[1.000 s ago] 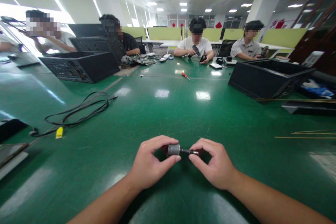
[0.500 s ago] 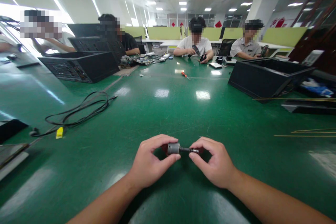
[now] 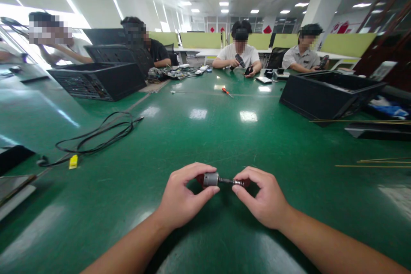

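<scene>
Low in the middle of the view, my left hand [image 3: 181, 197] pinches a small grey metal cylinder [image 3: 211, 179], perhaps a small motor body, between thumb and fingers. A thin dark shaft [image 3: 226, 181] sticks out of its right end. On the other side my right hand [image 3: 265, 197] is closed on the shaft's shiny metal end [image 3: 238, 182]. The piece is held level, just above the green tabletop [image 3: 205, 145]. Reddish-brown parts show at both outer ends, inside the curl of my fingers, and I cannot make out what they are.
A looped black cable [image 3: 96, 137] with a yellow tag [image 3: 73, 162] lies to the left. Black computer cases stand at left [image 3: 99, 81] and right [image 3: 330, 94]. Farther off lies an orange screwdriver [image 3: 226, 91]. Thin rods [image 3: 372, 165] rest at right. Several people sit around the table.
My hands have drawn slightly apart, the left one a little leftward and the right one a little rightward. A bit more of the shaft shows between them.
</scene>
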Demonstrator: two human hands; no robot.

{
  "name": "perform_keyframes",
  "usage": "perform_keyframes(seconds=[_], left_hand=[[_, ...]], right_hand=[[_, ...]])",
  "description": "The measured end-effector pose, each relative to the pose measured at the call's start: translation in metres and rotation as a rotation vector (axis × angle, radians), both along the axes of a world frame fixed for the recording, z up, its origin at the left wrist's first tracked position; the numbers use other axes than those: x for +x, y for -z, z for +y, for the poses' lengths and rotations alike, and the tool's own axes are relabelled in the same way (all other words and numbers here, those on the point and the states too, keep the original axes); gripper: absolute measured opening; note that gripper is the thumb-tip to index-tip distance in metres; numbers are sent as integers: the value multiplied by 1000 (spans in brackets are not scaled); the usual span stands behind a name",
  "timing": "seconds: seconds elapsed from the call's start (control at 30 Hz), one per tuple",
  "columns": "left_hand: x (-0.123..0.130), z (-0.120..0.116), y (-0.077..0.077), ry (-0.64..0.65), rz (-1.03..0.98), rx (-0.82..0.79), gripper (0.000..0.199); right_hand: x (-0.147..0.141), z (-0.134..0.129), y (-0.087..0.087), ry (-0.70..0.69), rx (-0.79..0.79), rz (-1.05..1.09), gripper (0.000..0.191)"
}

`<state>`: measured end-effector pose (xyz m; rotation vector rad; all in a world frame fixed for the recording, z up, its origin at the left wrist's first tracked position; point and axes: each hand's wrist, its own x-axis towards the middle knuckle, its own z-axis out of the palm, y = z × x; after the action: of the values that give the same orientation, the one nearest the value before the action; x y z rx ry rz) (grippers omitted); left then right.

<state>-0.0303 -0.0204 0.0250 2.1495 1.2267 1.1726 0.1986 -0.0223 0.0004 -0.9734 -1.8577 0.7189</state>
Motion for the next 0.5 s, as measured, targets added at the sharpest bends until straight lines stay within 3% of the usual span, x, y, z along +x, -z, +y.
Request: perform_keyframes(seconds=[0.5], left_hand=[[-1,0,2,1,6,30,24]], right_hand=[[0,-1,0,-1,2,9,5]])
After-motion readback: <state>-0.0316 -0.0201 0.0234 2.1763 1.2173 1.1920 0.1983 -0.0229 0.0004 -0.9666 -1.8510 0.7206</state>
